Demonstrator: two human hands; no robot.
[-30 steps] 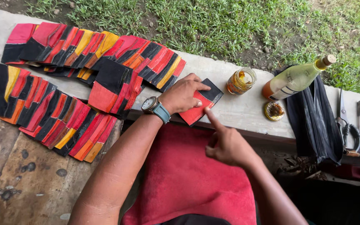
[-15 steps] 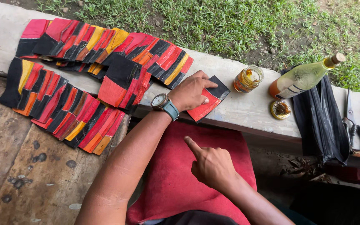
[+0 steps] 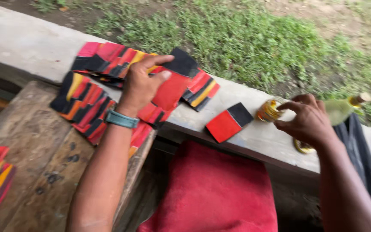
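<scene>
On the grey concrete ledge (image 3: 245,141) before grass, the left hand (image 3: 140,83) pinches a red-and-black leather piece (image 3: 172,83) over the fanned pile; the right hand (image 3: 308,120), fingers curled, reaches the small yellow-labelled glass jar (image 3: 268,111).

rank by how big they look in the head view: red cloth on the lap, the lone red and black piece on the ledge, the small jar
1. red cloth, largest by far, though nearest the camera
2. red and black piece
3. small jar, partly hidden by the right hand
</scene>
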